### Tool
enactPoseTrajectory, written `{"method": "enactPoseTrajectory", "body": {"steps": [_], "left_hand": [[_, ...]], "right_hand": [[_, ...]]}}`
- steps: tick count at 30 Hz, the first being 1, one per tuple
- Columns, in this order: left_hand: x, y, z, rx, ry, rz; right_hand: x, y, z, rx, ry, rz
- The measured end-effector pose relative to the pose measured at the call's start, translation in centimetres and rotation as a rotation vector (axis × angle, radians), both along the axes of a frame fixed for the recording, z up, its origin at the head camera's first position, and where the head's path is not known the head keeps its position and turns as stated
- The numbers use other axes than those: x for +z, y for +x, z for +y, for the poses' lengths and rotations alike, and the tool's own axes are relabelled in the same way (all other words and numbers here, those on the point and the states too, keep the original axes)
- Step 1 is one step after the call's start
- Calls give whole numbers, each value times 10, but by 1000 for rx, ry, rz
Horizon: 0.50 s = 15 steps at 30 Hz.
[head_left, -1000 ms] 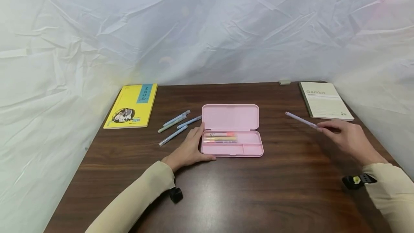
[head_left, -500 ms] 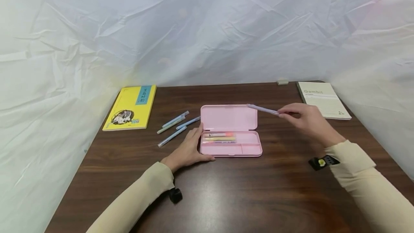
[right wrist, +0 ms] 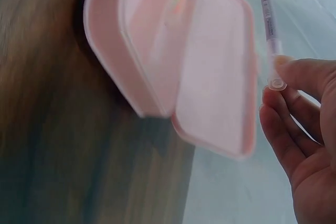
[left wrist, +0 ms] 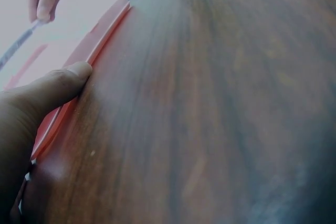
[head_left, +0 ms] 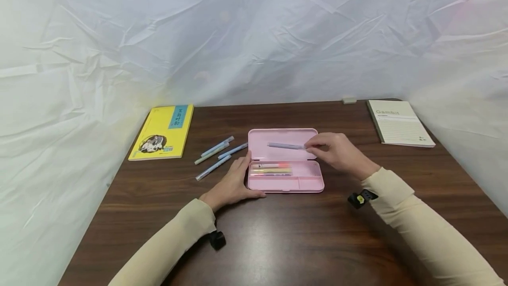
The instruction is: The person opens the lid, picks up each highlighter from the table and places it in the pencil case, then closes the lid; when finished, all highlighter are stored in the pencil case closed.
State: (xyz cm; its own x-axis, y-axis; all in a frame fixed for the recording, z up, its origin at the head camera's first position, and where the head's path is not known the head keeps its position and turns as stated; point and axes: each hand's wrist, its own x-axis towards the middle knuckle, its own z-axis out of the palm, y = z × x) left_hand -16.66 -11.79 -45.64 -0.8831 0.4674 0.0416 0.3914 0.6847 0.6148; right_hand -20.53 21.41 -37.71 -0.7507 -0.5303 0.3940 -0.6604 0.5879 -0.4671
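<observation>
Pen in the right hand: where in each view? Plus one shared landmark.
Head: pen right of centre, seen against the open lid.
Left wrist: upper left, cut off by the left edge.
Right wrist: upper right, in the right hand.
Shared landmark: pink pencil case.

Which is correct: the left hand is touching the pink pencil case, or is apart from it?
Touching: in the left wrist view, the left hand rests its thumb on the edge of the pink pencil case.
</observation>
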Motion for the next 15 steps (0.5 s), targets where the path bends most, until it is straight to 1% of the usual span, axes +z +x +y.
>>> {"method": "enactPoseTrajectory", "body": {"steps": [5,15], "left_hand": [[-1,0,0,-1,-5,0],[0,0,-1,-6,16,21]], "right_hand": [[-9,-1,-16,32,13,-54],[-28,-4,-35,114,56,-63]]}}
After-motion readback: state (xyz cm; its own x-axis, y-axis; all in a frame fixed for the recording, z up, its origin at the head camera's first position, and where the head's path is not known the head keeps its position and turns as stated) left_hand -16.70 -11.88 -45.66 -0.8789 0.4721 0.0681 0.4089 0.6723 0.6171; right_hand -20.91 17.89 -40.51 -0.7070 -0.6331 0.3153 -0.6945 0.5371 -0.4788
